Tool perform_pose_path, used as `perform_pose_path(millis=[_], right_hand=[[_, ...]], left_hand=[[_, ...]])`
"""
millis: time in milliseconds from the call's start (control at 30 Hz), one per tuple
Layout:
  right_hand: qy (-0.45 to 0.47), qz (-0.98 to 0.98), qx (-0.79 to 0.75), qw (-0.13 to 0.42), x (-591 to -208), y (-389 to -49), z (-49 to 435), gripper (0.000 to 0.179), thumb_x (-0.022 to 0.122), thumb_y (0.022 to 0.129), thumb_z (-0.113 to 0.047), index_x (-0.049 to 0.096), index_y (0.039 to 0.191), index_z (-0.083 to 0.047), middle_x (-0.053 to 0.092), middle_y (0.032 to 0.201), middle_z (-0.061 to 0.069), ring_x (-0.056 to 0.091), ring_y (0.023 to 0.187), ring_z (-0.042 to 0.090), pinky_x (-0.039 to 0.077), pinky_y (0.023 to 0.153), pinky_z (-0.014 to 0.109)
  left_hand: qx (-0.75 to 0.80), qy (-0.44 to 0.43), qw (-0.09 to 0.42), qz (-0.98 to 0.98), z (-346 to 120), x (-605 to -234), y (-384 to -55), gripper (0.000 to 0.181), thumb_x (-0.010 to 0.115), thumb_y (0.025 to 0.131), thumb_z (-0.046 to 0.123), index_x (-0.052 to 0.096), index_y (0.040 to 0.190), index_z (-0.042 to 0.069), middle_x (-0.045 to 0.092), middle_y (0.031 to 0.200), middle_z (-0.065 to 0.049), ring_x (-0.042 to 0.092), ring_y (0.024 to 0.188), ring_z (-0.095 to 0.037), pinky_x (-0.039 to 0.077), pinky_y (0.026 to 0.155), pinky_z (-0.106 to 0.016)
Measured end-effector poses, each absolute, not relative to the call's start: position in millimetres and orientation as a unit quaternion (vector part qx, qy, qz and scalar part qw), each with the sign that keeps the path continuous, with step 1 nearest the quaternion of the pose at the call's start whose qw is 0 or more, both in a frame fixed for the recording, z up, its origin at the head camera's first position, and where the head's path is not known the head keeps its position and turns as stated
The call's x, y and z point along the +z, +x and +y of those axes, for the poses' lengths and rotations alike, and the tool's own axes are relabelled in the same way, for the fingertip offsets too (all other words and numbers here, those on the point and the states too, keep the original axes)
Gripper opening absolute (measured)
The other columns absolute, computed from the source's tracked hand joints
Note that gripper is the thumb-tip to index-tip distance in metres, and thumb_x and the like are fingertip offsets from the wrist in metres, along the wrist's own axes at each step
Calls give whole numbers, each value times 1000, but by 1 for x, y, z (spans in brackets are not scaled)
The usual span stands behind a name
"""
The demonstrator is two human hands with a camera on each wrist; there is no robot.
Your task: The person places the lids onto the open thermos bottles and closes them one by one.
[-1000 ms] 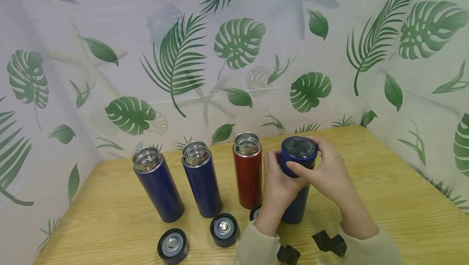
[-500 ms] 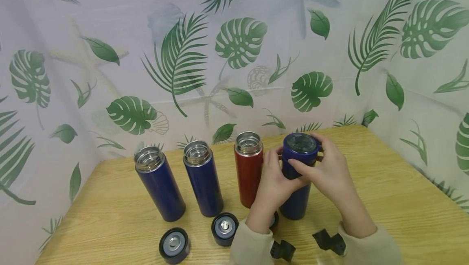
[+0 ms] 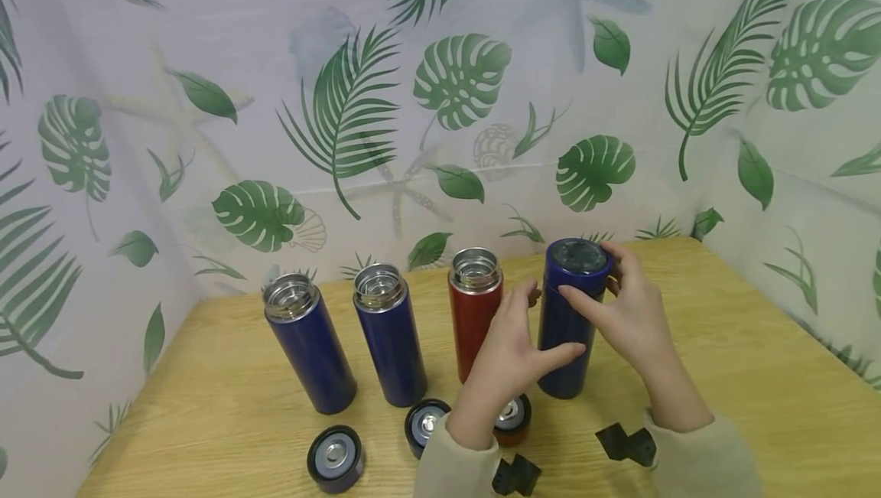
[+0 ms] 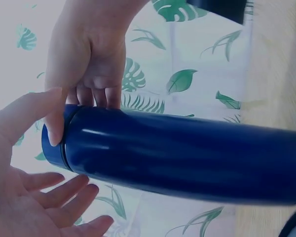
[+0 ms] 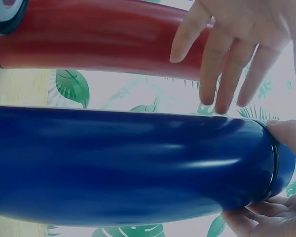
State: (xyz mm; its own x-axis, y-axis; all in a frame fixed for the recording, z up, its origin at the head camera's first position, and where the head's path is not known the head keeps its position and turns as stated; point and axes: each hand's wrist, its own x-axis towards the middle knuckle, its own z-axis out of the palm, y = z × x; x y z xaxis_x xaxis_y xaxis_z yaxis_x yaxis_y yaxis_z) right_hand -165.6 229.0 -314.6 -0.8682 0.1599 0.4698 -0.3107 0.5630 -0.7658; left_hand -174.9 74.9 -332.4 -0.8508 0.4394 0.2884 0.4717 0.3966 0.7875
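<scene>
A dark blue vacuum flask (image 3: 564, 349) with its lid (image 3: 580, 267) on stands on the right of the row in the head view. My right hand (image 3: 635, 318) holds the lid between thumb and fingers. Beside the flask's left side, my left hand (image 3: 505, 356) is spread, its thumb in front of the body. In the left wrist view, the left fingers (image 4: 71, 197) are loosely extended near the flask's neck. The right wrist view shows the right thumb (image 5: 288, 136) at the seam below the lid. A red flask (image 3: 473, 314), lidless, stands just behind the left hand.
Two lidless blue flasks (image 3: 310, 349) stand to the left on the wooden table (image 3: 729, 353). Upturned lids (image 3: 335, 458) lie in front of them, and another lid (image 3: 512, 418) sits partly behind the left wrist. A leaf-print cloth (image 3: 385, 100) hangs behind.
My left hand has let go of the blue flask and moved slightly down and left. The flask has shifted a little farther back. My right hand keeps its hold on the lid.
</scene>
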Motion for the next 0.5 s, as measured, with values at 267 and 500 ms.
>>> perform_pose_path(millis=[267, 500], right_hand=[[53, -846, 465, 257, -317, -174, 234, 75, 67, 79, -15, 21, 132, 9, 36, 127, 33, 36, 117, 42, 32, 92, 49], [55, -853, 459, 243, -316, -176, 237, 78, 67, 79, -19, 18, 134, 8, 36, 126, 34, 36, 115, 45, 33, 90, 52]], left_hand=[[-430, -337, 54, -836, 56, -336, -173, 74, 70, 75, 33, 33, 133, 7, 44, 124, -2, 40, 115, -12, 37, 92, -29], [-426, -367, 108, -820, 36, -334, -176, 66, 72, 74, 26, 40, 126, 3, 48, 118, -7, 45, 109, -15, 38, 90, -28]])
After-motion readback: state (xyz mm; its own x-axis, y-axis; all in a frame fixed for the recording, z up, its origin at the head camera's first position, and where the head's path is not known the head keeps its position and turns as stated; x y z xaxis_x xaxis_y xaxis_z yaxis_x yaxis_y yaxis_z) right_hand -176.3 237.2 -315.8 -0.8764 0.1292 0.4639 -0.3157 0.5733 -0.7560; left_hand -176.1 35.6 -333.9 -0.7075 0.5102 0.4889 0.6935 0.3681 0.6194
